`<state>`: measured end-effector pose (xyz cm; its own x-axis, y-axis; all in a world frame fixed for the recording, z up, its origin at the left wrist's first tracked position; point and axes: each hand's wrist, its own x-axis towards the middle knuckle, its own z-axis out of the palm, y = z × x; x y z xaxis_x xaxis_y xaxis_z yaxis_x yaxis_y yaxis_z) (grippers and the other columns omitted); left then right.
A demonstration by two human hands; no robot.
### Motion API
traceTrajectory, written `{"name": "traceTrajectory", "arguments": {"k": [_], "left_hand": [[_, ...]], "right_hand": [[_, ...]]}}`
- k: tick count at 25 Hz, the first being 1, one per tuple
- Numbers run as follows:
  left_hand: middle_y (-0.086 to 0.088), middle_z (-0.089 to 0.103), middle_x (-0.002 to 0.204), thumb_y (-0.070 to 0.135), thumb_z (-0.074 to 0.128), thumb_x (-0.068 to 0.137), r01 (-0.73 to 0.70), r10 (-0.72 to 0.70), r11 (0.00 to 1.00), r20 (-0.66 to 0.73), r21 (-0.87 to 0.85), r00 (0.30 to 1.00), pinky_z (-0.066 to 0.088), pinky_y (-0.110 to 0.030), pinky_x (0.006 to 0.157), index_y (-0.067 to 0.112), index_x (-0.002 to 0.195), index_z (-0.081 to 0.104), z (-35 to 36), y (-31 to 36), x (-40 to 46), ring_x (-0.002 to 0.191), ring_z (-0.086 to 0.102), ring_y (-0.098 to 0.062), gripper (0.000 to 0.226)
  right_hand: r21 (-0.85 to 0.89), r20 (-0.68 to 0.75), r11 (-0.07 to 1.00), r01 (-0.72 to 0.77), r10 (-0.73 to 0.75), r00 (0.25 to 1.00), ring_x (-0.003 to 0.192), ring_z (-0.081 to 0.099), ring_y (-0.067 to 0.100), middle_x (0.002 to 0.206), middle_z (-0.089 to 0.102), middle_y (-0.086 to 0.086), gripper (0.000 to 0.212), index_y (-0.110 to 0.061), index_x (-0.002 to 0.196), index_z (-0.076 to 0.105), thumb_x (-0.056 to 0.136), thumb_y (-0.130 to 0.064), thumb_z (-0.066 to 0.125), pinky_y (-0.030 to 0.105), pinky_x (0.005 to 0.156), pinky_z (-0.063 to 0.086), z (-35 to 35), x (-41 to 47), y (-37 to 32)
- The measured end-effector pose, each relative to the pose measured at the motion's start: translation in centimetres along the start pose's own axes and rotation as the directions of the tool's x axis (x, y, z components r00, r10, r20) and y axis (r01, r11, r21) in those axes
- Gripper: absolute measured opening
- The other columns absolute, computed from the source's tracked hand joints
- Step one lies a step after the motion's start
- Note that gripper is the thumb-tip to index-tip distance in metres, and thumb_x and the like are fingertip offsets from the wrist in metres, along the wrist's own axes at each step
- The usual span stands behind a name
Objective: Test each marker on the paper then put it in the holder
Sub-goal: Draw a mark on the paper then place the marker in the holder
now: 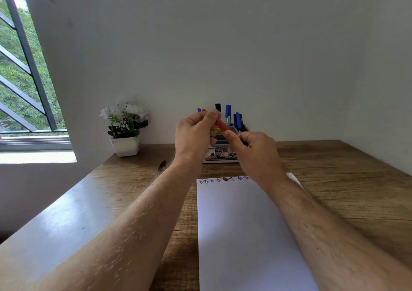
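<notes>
1. Wooden desk (334, 179) against a pale wall (223, 45), barred window (22, 67) off to the left, small white-flowered potted plant (126, 125) at the back.
2. Both forearms stretched forward and raised above the desk, meeting in front of the holder (231, 130).
3. Left hand (196, 132) lifted, wrist bent, thumb and fingers pinched on the upper end of a red marker (221, 124).
4. Right hand (254, 150) a touch lower, fingers curled, thumb and forefinger gripping the marker's lower end.
5. Red marker slanting down from left to right between the two hands, held in the air just in front of the holder; cap on or off hard to tell from here.
6. Holder behind the hands at the back of the desk, black and blue markers (227, 112) standing upright in it.
7. White paper (245, 235) flat on the desk below the arms, row of small coloured scribbles (223, 180) along its far edge.
8. Dark pen-like thing (162, 165) lying on the desk left of the left wrist.
</notes>
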<state>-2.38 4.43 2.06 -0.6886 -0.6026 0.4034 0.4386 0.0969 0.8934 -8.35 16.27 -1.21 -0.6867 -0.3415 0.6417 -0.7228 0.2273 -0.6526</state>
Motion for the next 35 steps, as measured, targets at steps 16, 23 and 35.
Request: {"name": "traceTrajectory", "arguments": {"k": [16,23,35], "left_hand": [[-0.012,0.072,0.078,0.006,0.049,0.099,0.19,-0.155,0.937,0.137,-0.294,0.978,0.057,-0.022,0.055,0.001,0.11,0.061,-0.3,0.8,0.2,0.062,0.069,-0.016,0.018],[-0.003,0.053,0.075,0.015,0.035,0.101,0.322,-0.41,0.882,0.222,0.345,0.885,0.05,-0.031,0.062,0.012,0.097,0.062,0.9,-1.3,-1.5,0.064,0.052,-0.017,0.028],[-0.003,0.059,0.108,0.033,0.055,0.084,-0.266,-0.437,0.216,0.336,0.94,0.834,0.051,-0.032,0.084,0.02,0.126,0.056,1.1,-3.0,-1.9,0.097,0.058,-0.022,0.044]], "right_hand": [[0.344,-0.155,0.937,-0.062,0.122,0.98,0.053,0.067,0.019,0.083,0.07,0.002,0.036,-0.022,0.133,0.058,0.099,-0.011,0.055,0.032,0.048,0.057,-1.2,0.5,0.2],[0.515,-0.086,0.817,-0.26,0.351,0.932,0.067,0.075,0.027,0.103,0.074,0.005,0.028,-0.015,0.12,0.066,0.101,-0.01,0.045,0.032,0.048,0.057,-3.0,0.7,0.7],[0.264,0.089,0.842,-0.471,0.465,0.881,0.052,0.063,0.021,0.071,0.071,0.014,0.014,-0.001,0.089,0.072,0.089,-0.014,0.066,0.027,0.046,0.052,-3.5,-0.1,0.4]]}}
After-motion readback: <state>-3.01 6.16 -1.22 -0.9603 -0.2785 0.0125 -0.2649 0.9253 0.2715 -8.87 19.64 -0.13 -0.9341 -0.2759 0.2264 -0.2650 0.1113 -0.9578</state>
